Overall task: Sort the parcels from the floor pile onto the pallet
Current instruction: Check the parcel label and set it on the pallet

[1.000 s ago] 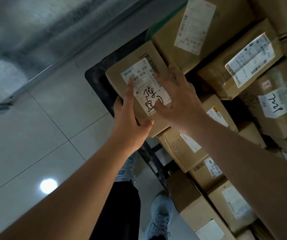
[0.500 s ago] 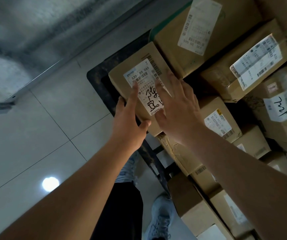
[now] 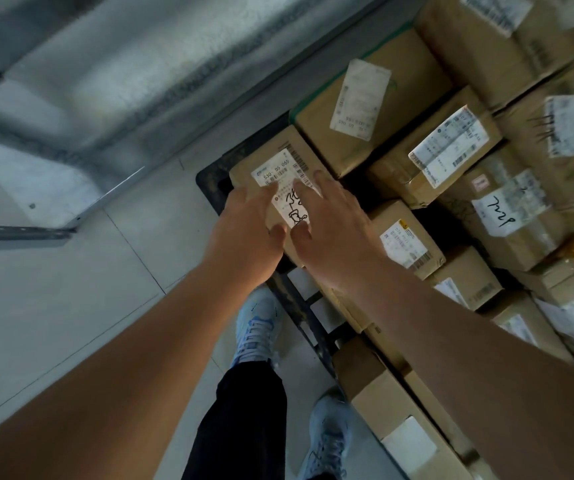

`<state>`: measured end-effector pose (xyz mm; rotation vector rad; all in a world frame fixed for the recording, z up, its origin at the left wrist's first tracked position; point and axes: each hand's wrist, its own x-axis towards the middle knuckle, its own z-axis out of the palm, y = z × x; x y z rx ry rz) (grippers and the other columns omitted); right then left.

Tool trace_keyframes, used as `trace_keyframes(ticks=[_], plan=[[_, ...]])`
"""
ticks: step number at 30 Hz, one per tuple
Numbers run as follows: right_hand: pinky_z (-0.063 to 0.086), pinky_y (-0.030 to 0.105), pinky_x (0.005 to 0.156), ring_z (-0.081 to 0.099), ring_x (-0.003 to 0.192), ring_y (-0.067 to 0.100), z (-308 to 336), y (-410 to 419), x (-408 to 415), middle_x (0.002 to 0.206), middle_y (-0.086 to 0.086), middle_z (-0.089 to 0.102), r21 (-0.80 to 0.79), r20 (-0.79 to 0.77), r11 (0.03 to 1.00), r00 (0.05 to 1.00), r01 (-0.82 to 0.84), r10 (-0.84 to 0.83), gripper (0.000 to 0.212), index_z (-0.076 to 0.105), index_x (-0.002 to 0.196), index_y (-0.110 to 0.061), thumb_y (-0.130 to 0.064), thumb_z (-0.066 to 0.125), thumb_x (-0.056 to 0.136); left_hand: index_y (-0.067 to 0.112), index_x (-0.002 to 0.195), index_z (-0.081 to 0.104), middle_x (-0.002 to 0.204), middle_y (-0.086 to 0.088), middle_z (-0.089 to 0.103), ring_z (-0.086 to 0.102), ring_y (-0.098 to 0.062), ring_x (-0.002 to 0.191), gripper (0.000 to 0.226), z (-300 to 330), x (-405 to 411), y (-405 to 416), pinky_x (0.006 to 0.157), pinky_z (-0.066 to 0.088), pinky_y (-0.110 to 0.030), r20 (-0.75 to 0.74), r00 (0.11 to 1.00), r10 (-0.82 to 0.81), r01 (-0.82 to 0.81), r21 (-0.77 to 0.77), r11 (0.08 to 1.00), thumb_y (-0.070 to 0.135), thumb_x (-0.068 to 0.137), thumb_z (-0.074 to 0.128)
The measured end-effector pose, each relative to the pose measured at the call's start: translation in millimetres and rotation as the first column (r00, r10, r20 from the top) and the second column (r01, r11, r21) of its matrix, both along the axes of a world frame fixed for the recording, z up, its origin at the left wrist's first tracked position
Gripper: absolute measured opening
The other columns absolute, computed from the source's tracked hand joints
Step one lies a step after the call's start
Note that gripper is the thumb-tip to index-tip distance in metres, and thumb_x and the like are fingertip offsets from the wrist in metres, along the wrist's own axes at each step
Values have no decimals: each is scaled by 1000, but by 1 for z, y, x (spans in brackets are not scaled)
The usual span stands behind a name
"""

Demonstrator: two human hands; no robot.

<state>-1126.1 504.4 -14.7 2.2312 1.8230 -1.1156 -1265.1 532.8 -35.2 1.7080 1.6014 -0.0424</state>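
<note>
Hands [image 3: 292,233] flat on palletised parcel [image 3: 271,161]

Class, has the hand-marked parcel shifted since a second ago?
No: the hand-marked parcel still sits at the pallet corner, beside the same green-edged box.

The white label [image 3: 283,188] on the corner parcel [image 3: 261,168] reads "530 05 065" just beyond the fingertips [image 3: 275,190]; black handwriting below them is illegible.
</note>
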Motion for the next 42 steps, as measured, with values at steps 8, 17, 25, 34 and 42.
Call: trace_keyframes(ticks=[8, 17, 25, 34, 42], plan=[[27, 50, 124, 21, 157, 29, 127, -42, 19, 172, 1, 19, 182, 4, 983, 1000, 6, -7, 59, 31, 162, -28, -34, 49, 106, 24, 153, 47, 151, -3, 49, 58, -28, 125, 49, 143, 1, -22, 103, 50, -45, -46, 986, -162, 168, 222, 961, 31, 104, 53], [43, 49, 114, 43, 144, 28, 365, -155, 53, 158, 3, 44, 384, 64, 923, 998, -26, 2, 52, 46, 152, -22, -43, 51, 105, 20, 153, 46, 151, -4, 50, 56, -31, 129, 55, 403, 9, -107, 103, 48, -51, -221, 904, -367, 426, 395, 814, 46, 105, 47], [41, 47, 112, 42, 144, 29, 553, -306, 55, 161, 4, 40, 519, 193, 854, 979, -40, -72, 58, 44, 154, -23, -53, 48, 104, 20, 150, 49, 149, -3, 53, 62, -33, 121, 56, 592, 2, -243, 99, 49, -46, -267, 851, -452, 519, 556, 649, 51, 104, 44], [41, 51, 112, 39, 148, 30, 661, -529, 12, 167, 2, 33, 599, 243, 798, 935, 66, -260, 57, 42, 155, -30, -58, 38, 105, 23, 151, 44, 155, -2, 47, 56, -28, 131, 56, 696, -27, -436, 104, 45, -48, -321, 743, -588, 633, 623, 460, 52, 103, 44], [38, 49, 114, 39, 148, 32, 729, -654, 11, 166, 2, 34, 628, 304, 775, 893, 75, -332, 56, 41, 156, -29, -53, 45, 105, 24, 153, 41, 161, 0, 39, 50, -27, 137, 55, 772, -12, -555, 108, 41, -47, -350, 681, -643, 661, 671, 336, 51, 105, 41]])
